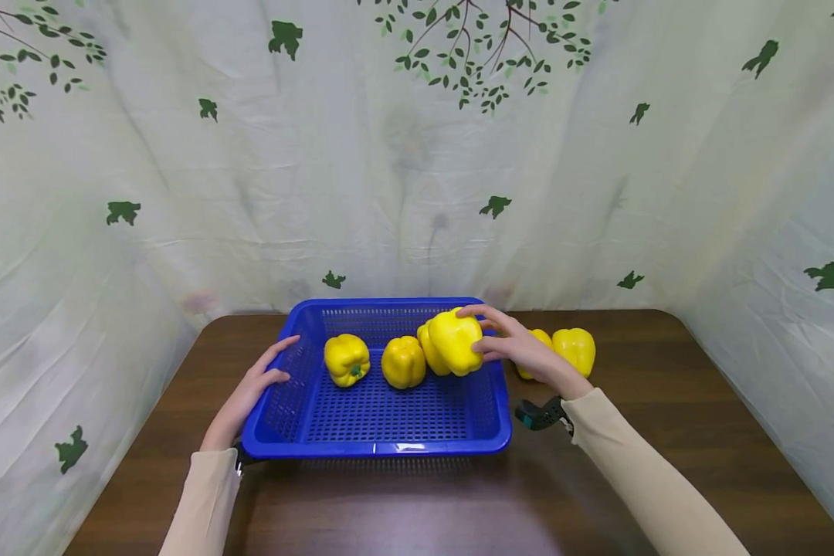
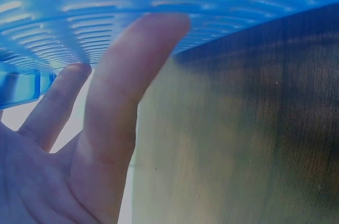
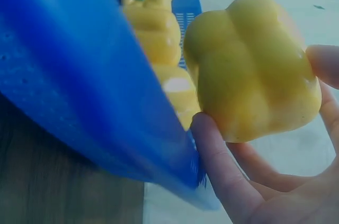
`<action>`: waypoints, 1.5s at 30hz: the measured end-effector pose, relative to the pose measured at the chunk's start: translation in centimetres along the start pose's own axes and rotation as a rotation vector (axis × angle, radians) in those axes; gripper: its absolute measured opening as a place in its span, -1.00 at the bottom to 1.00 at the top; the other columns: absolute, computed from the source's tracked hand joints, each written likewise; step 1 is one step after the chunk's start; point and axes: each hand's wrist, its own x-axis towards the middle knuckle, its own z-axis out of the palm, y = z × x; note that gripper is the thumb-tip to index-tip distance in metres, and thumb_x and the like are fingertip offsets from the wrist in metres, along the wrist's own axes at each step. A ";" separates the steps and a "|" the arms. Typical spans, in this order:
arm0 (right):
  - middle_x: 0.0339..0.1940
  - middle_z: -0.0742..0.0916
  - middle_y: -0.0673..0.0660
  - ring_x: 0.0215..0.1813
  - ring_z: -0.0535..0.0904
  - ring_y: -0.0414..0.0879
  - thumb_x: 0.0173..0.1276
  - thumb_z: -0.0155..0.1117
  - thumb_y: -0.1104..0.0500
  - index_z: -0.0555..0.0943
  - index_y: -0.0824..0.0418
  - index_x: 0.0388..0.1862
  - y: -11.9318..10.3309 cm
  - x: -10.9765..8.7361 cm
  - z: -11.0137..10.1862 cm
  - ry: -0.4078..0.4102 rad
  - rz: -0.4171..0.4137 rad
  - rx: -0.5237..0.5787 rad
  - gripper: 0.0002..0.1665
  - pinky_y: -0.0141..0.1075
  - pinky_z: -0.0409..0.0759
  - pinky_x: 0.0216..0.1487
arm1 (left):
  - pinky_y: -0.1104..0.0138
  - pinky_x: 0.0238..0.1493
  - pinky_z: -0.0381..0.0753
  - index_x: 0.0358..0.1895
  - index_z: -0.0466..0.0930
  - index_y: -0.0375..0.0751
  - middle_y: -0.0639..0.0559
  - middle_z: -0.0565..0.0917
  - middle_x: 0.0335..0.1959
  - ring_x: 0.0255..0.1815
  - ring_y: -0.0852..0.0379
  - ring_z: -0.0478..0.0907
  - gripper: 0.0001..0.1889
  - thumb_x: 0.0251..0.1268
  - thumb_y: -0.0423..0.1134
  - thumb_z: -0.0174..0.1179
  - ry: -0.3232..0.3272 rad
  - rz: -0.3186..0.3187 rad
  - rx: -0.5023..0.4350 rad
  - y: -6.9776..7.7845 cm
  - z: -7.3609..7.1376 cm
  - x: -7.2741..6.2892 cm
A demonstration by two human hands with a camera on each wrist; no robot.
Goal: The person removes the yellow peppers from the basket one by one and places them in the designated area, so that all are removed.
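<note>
A blue plastic basket (image 1: 375, 448) stands on the table, with several yellow bell peppers inside, among them one pepper (image 1: 347, 359) at the left and another pepper (image 1: 404, 363) mid-basket. My left hand (image 1: 250, 390) holds the basket's left rim, two digits lying over the edge. In the left wrist view its fingers (image 2: 114, 102) are against the slatted outer wall. My right hand (image 1: 517, 347) grips a yellow bell pepper (image 3: 254, 70) between thumb and fingers above the basket's right side. That pepper partly covers another one (image 1: 427, 347) in the basket.
Right of the basket, a yellow pepper (image 1: 574, 349) lies on the brown table (image 1: 667, 432), with another pepper (image 1: 540, 340) partly hidden behind my right hand. A pale curtain (image 1: 389, 193) with leaf prints hangs behind the table and at both sides.
</note>
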 end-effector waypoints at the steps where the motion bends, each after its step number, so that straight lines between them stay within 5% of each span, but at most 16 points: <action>1: 0.39 0.34 0.17 0.33 0.27 0.18 0.36 0.21 0.16 0.35 0.01 0.35 0.0 -0.1 -0.1 0.005 -0.004 0.000 -0.42 -0.01 0.52 0.06 | 0.07 0.01 0.45 0.51 0.00 0.10 -0.23 -0.09 0.49 0.26 -0.40 0.16 -0.40 0.44 -0.28 -0.17 0.000 0.000 -0.002 0.0 0.0 0.0; 24: 0.32 0.34 0.30 0.25 0.33 0.24 0.39 0.17 0.16 0.28 0.07 0.41 0.9 -3.5 -4.1 0.132 0.002 -0.007 -0.38 0.02 0.50 0.08 | -0.06 0.04 0.42 0.52 -0.03 0.14 -0.21 -0.12 0.51 0.29 -0.43 0.13 -0.40 0.46 -0.25 -0.18 0.007 -0.001 0.027 -0.1 0.1 -0.3; 45: 0.43 0.24 0.15 0.28 0.26 0.17 0.41 0.12 0.19 0.27 0.05 0.38 3.0 -5.2 -6.6 0.200 0.008 -0.001 -0.42 -0.11 0.50 0.07 | 0.01 0.04 0.42 0.51 0.00 0.11 -0.22 -0.10 0.50 0.28 -0.41 0.14 -0.41 0.45 -0.26 -0.17 0.003 -0.004 0.011 -0.1 0.0 0.0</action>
